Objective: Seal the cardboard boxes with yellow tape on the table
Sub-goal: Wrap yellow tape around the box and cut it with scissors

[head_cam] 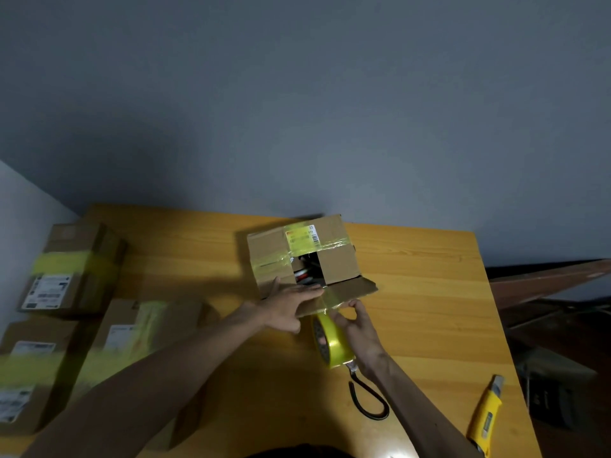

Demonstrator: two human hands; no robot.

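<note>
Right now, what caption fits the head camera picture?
Left hand presses the box flap; right hand holds yellow tape at its edge.

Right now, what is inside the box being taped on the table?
Through the gap between the flaps of the box, dark items with a bit of red and white show; what they are is unclear. The flaps, yellow tape and left hand cover the rest.

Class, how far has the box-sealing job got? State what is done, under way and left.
Done: the boxes at the left carry yellow bands. Under way: the left hand presses on the centre box while the right hand holds the tape roll, a strip running onto the near flap. Left: its top gap is open and the strip uncut.
</note>
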